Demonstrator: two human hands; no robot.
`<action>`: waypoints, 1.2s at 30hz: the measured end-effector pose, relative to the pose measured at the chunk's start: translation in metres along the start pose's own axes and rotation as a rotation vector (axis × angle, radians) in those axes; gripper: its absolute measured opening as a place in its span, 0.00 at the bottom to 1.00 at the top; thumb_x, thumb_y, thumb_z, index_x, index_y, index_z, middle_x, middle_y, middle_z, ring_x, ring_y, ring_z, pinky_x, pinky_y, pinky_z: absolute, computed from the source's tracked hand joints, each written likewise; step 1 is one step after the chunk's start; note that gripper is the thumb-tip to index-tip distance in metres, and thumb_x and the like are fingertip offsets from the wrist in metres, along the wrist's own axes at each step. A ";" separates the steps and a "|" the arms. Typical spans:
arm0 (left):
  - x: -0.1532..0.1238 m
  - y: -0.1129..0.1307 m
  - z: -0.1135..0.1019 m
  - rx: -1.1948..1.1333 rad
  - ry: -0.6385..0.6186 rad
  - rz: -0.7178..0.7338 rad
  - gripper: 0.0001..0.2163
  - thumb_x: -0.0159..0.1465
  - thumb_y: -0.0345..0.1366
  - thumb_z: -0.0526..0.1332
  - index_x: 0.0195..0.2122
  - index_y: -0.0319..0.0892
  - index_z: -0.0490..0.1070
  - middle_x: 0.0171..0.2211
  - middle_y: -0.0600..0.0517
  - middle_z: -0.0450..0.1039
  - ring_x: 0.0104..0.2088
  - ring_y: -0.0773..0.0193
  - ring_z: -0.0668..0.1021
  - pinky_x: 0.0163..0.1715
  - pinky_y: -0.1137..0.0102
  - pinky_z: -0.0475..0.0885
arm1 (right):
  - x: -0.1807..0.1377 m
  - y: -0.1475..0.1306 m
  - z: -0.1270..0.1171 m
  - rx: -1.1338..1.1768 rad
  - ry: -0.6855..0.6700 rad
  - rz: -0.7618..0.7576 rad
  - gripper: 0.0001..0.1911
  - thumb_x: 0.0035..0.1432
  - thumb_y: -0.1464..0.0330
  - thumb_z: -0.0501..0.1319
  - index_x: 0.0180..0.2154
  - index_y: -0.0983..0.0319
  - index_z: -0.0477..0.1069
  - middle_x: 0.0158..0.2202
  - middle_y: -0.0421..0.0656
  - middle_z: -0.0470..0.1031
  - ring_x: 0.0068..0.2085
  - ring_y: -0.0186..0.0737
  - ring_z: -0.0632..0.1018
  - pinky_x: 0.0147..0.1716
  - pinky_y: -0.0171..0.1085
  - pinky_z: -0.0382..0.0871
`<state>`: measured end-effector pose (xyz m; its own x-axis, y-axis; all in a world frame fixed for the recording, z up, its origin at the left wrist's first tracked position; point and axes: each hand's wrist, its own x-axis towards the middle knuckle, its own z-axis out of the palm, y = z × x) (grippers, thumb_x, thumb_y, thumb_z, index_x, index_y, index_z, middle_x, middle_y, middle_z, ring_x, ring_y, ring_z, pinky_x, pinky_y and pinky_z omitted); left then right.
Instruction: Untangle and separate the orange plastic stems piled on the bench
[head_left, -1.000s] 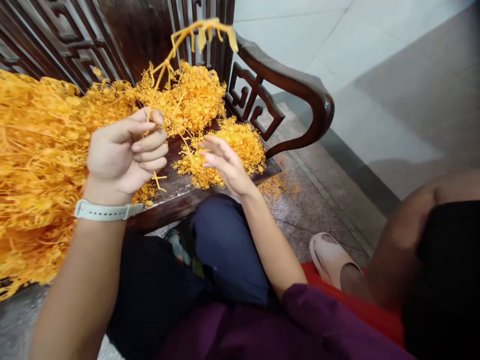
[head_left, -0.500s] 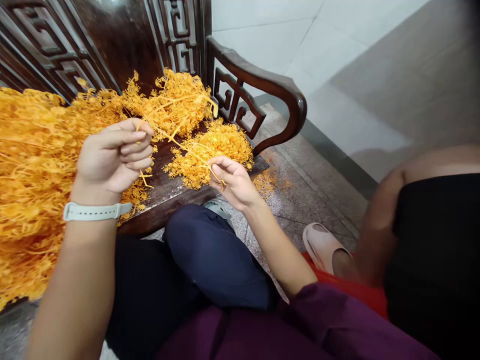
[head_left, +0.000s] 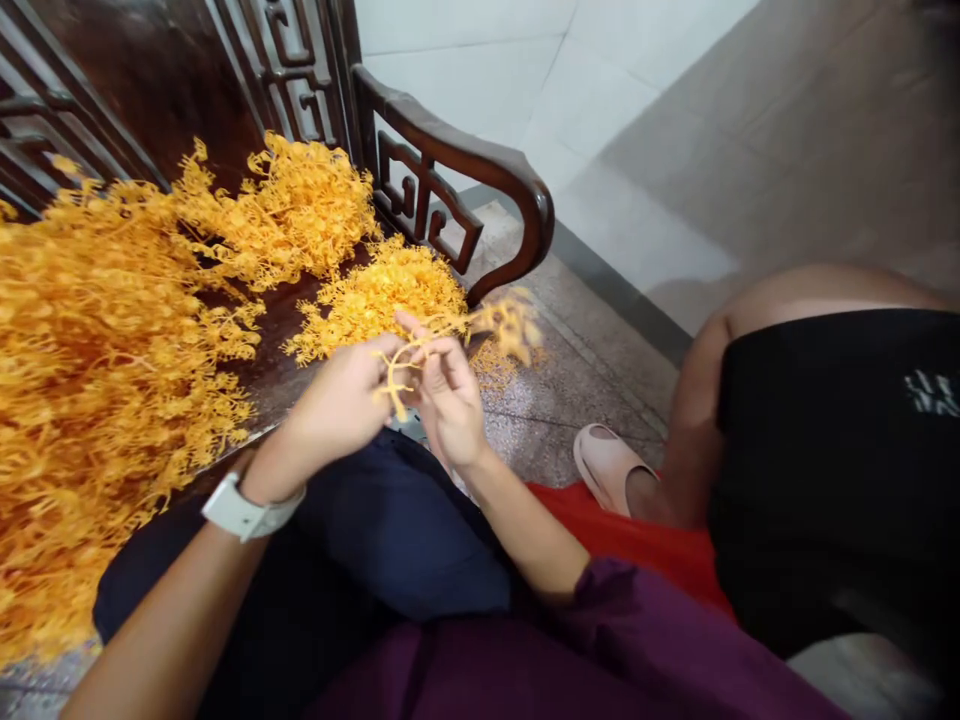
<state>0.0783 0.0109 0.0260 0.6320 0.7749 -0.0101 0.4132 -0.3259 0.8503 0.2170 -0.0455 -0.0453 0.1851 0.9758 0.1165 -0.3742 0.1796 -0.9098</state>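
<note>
Fingers of the left hand [head_left: 337, 400] bend in behind a yellow sprig [head_left: 510, 325]; whether they grip it, I cannot tell. Just right, those of the right hand [head_left: 454, 410] are narrow, pinching its stem, the blurred tufted end pointing right. From the far left, a large yellow heap [head_left: 97, 380] spreads over the dark worktop [head_left: 279, 372]. A pale wristband [head_left: 251, 515] circles the left wrist. Next lie a back bunch [head_left: 307, 200] and a front bunch [head_left: 390, 295], then a curved armrest [head_left: 532, 200], yellow scraps [head_left: 491, 367] on the floor [head_left: 540, 425], and another person's pink slipper [head_left: 606, 465].
</note>
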 end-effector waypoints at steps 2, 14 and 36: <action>0.003 0.002 0.018 0.218 -0.004 0.054 0.07 0.67 0.34 0.58 0.30 0.46 0.71 0.31 0.45 0.80 0.31 0.53 0.81 0.33 0.61 0.73 | -0.007 0.009 0.005 0.062 0.048 0.006 0.21 0.65 0.50 0.69 0.40 0.54 0.63 0.53 0.45 0.80 0.44 0.43 0.81 0.39 0.41 0.77; 0.003 -0.039 -0.074 0.423 -0.004 -0.091 0.29 0.66 0.67 0.62 0.55 0.52 0.83 0.53 0.47 0.87 0.47 0.42 0.86 0.46 0.57 0.79 | 0.063 -0.028 -0.188 -0.913 0.693 -0.277 0.10 0.67 0.60 0.58 0.37 0.55 0.58 0.35 0.41 0.68 0.36 0.39 0.73 0.42 0.41 0.72; 0.051 -0.195 -0.114 0.642 0.379 -0.452 0.14 0.75 0.41 0.59 0.54 0.38 0.78 0.52 0.34 0.81 0.57 0.41 0.80 0.60 0.53 0.71 | 0.273 0.075 0.067 -1.538 -0.558 -0.330 0.33 0.59 0.76 0.69 0.65 0.66 0.70 0.59 0.59 0.76 0.60 0.63 0.77 0.61 0.59 0.71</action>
<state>-0.0448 0.1757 -0.0807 0.1048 0.9945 -0.0023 0.9336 -0.0976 0.3448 0.1786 0.2424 -0.0556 -0.3823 0.9062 0.1806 0.8571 0.4208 -0.2971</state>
